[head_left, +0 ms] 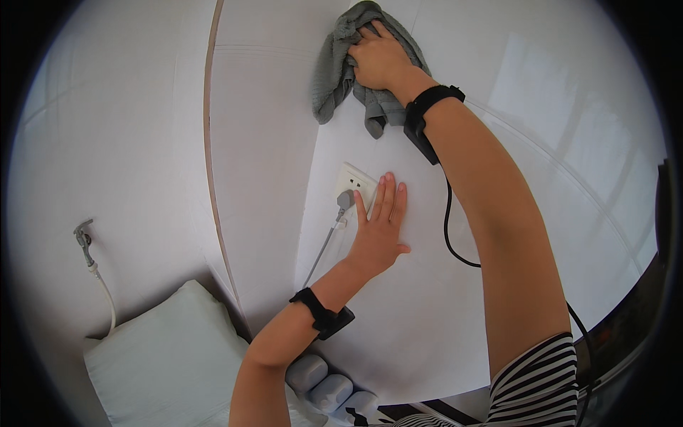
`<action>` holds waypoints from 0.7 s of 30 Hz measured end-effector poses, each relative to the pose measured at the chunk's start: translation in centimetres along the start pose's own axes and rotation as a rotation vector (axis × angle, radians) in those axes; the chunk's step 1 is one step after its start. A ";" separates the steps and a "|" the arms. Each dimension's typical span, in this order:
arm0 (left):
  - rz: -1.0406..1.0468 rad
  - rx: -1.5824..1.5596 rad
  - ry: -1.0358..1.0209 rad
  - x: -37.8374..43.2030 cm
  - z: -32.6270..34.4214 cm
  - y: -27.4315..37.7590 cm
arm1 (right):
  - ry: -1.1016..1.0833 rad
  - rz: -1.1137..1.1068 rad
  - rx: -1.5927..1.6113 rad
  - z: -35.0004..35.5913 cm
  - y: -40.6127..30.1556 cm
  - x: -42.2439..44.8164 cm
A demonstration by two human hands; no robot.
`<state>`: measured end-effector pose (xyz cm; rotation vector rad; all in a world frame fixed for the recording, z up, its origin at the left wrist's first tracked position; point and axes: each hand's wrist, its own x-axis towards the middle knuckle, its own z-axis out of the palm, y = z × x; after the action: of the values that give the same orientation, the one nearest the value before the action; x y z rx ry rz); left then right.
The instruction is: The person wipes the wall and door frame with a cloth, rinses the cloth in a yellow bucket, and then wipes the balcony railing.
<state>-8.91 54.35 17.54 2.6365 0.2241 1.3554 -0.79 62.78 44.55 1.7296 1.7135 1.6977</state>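
A crumpled grey towel lies against the white tiled wall at the top of the view. My right hand presses on it, fingers spread into its folds. Lower down, my left hand rests on the wall with its fingers apart, holding nothing. Its fingertips are beside a white wall socket, where a grey plug with a grey cord is inserted. One finger is at the plug's edge; whether it touches is unclear. Both wrists wear black straps with small black devices.
A metal valve with a white hose is on the left wall. Below stands a pale cloth-covered object, with several light plastic containers beside it. A black cable hangs by my right arm. The wall corner runs left of the socket.
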 end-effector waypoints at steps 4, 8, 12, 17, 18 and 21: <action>-0.140 0.007 -0.129 -1.1 0.2 -0.6 | -0.095 -0.110 0.116 3.3 -1.9 -1.3; -0.263 0.073 -0.204 -3.3 0.0 -2.2 | -0.019 -0.148 0.253 7.0 -3.7 -3.7; -0.361 0.118 -0.232 -5.2 -0.6 -4.3 | 0.078 -0.165 0.402 8.7 -4.5 -6.1; -0.452 0.183 -0.194 -6.3 -0.4 -6.9 | 0.152 -0.102 0.487 8.5 -5.5 -11.1; -0.443 0.173 -0.224 -8.2 0.1 -6.7 | 0.126 -0.087 0.493 7.9 -7.2 -14.1; -0.447 0.183 -0.216 -9.0 0.5 -6.8 | 0.081 -0.059 0.484 6.1 -8.8 -19.5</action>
<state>-14.09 59.09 8.60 2.6240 0.8811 0.9372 4.97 54.06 24.88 1.7795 2.3373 1.4247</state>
